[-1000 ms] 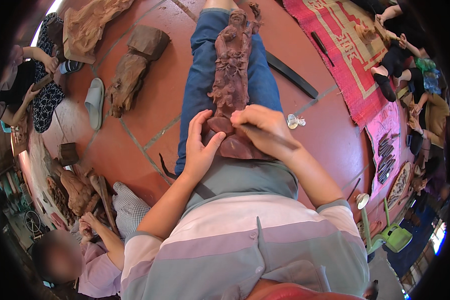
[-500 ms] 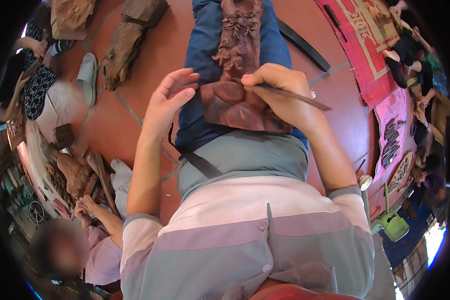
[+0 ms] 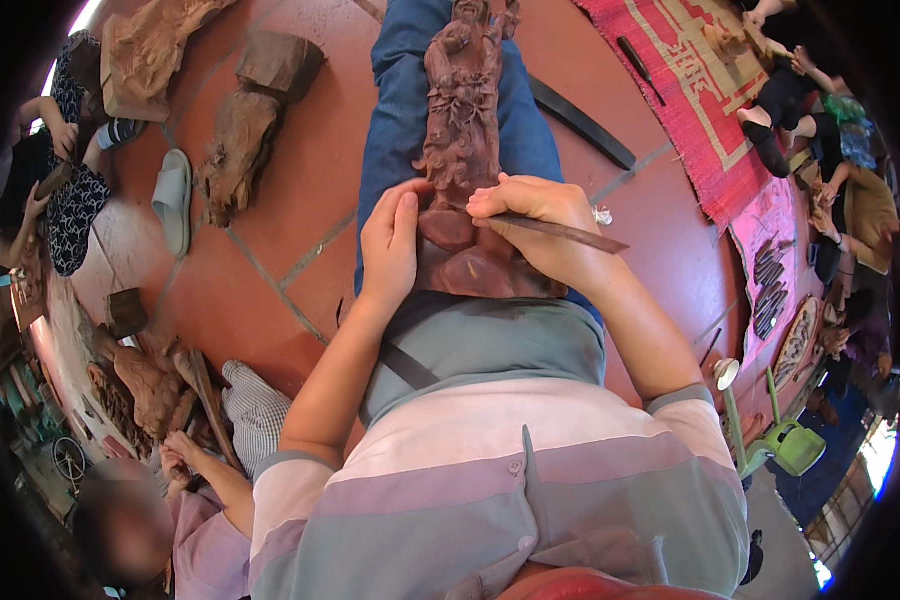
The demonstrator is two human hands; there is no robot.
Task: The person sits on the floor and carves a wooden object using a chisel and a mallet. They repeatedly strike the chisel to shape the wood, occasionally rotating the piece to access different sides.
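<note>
Along my two legs (image 3: 390,120) lay one carved wooden statue (image 3: 461,120). My right hand (image 3: 547,208) was closed round one thin tool (image 3: 592,239) at its base (image 3: 475,272); my left hand (image 3: 390,242) lay loosely open, fingers together, beside it. One slipper (image 3: 173,205) lay on the floor (image 3: 305,180).

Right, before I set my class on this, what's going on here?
A reddish-brown carved wooden figure lies lengthwise along a person's blue-trousered legs, its broad base toward their body. The right hand holds a slim dark-brown tool over the base; its working tip is hard to make out. The left hand is at the base's left side; whether it grips is unclear.
</note>
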